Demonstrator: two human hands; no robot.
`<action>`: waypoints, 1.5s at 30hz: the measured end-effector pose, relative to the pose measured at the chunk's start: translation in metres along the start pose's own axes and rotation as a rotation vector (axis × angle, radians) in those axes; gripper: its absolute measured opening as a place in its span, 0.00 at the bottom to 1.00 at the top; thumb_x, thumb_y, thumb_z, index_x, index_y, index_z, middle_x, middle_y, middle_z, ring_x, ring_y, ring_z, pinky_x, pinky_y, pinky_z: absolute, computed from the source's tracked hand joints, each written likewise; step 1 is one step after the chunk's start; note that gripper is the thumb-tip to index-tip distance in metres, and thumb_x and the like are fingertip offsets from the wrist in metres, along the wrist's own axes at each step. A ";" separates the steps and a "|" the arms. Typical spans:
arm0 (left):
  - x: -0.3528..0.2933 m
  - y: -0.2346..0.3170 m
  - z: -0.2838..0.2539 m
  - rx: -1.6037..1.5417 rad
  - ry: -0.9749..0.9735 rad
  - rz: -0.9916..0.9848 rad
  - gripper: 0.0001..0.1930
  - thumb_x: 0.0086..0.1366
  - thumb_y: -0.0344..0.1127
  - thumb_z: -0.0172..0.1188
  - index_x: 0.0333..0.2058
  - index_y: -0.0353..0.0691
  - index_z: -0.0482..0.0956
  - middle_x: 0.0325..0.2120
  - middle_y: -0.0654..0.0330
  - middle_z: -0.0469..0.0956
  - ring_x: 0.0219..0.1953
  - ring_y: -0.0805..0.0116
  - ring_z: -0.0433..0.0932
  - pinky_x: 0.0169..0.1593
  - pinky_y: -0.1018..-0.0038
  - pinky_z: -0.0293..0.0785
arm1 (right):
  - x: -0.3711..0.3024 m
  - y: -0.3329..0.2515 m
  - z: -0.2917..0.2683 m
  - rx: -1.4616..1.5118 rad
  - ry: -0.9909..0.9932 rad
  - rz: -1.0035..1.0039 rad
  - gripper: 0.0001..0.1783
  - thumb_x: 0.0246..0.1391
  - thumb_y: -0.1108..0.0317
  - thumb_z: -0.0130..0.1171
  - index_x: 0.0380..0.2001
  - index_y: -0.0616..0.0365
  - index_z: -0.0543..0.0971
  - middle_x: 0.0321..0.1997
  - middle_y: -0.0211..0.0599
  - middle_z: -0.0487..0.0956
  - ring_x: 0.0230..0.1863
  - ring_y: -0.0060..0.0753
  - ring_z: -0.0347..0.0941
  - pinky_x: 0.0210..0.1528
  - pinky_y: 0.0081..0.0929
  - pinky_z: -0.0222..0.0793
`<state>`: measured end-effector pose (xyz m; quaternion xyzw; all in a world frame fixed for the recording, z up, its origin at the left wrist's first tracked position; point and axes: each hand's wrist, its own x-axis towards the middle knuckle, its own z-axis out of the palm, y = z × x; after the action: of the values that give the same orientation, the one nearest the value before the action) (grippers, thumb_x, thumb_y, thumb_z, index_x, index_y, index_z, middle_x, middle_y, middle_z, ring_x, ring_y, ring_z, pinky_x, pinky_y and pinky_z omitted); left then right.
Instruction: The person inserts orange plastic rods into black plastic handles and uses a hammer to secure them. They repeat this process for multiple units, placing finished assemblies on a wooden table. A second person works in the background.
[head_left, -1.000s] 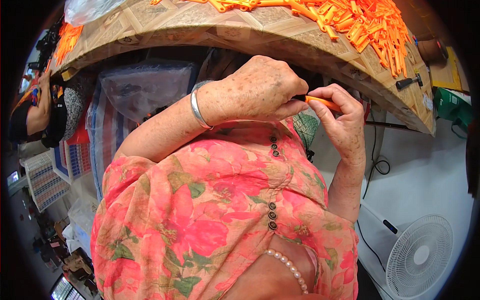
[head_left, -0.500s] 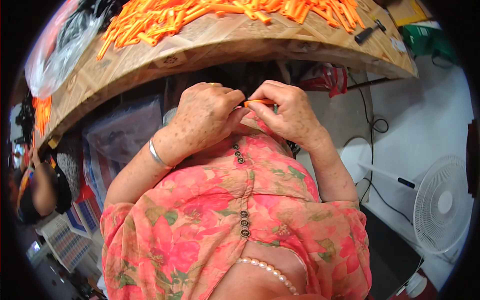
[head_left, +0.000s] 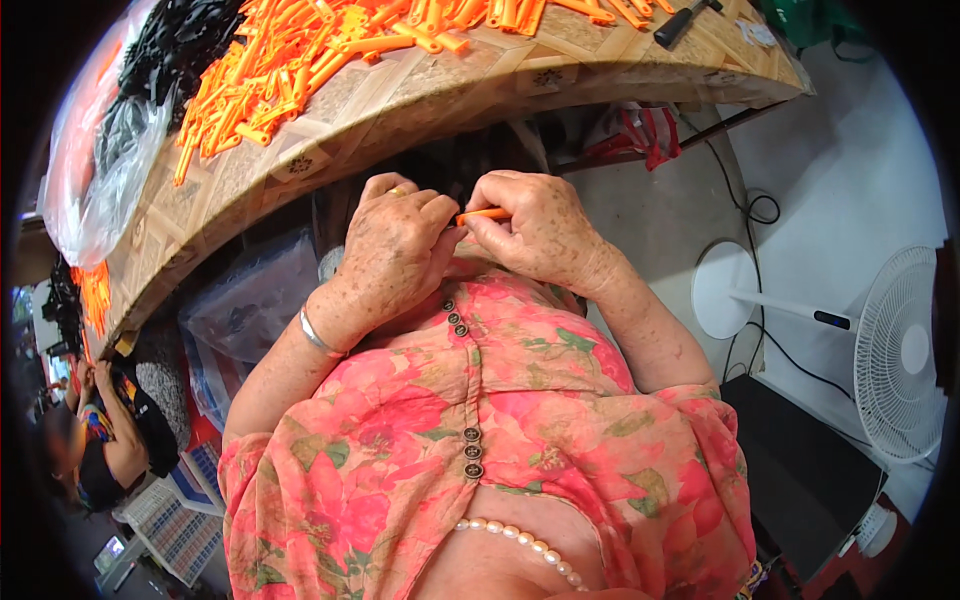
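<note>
Close in front of my body, my right hand pinches a slim orange plastic handle between thumb and fingers. Its left end meets a small black piece at the fingertips of my left hand. The left fingers are curled closed and hide most of the black piece, so how far the two parts fit together cannot be seen. Beyond my hands, a heap of similar orange handles lies on the wood-patterned table. A pile of black pieces sits at the table's far left.
A clear plastic bag hangs over the table's left edge. A black-handled tool lies at the far right. On the right stand a white fan and a cable. Another person works at the left.
The view has shifted, so the table and fan sit differently in the picture. My hands keep their pinch on the orange handle and black piece. The other person's hands now show raised.
</note>
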<state>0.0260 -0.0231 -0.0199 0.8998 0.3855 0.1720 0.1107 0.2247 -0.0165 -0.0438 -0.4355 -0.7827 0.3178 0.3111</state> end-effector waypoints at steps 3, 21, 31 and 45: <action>0.004 -0.002 0.002 -0.021 0.007 0.036 0.05 0.51 0.30 0.63 0.26 0.38 0.76 0.21 0.55 0.74 0.30 0.54 0.74 0.43 0.62 0.66 | -0.003 -0.002 0.002 0.022 0.014 0.025 0.08 0.48 0.66 0.61 0.23 0.59 0.76 0.25 0.41 0.77 0.29 0.49 0.76 0.33 0.41 0.70; -0.004 -0.009 -0.011 -0.084 0.048 -0.027 0.10 0.55 0.36 0.65 0.34 0.38 0.81 0.26 0.56 0.78 0.33 0.56 0.78 0.44 0.63 0.70 | 0.011 -0.011 -0.011 0.191 -0.079 0.040 0.04 0.52 0.74 0.61 0.31 0.64 0.80 0.28 0.39 0.80 0.27 0.26 0.76 0.30 0.26 0.70; -0.007 -0.016 -0.019 -0.104 0.141 -0.007 0.14 0.53 0.37 0.68 0.37 0.37 0.80 0.28 0.55 0.80 0.34 0.56 0.79 0.47 0.62 0.71 | 0.031 -0.028 -0.029 0.154 -0.198 0.179 0.06 0.54 0.73 0.59 0.32 0.65 0.81 0.31 0.35 0.82 0.29 0.19 0.75 0.33 0.23 0.71; -0.013 -0.026 -0.029 -0.723 -0.150 -0.223 0.16 0.61 0.40 0.66 0.39 0.31 0.80 0.21 0.56 0.76 0.25 0.74 0.73 0.32 0.71 0.71 | 0.040 -0.035 -0.034 0.226 -0.351 0.018 0.09 0.51 0.72 0.66 0.36 0.62 0.80 0.32 0.33 0.82 0.34 0.20 0.77 0.38 0.20 0.72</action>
<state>-0.0109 -0.0137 -0.0046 0.7653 0.3863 0.2172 0.4668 0.2165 0.0118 0.0114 -0.3427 -0.7804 0.4772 0.2139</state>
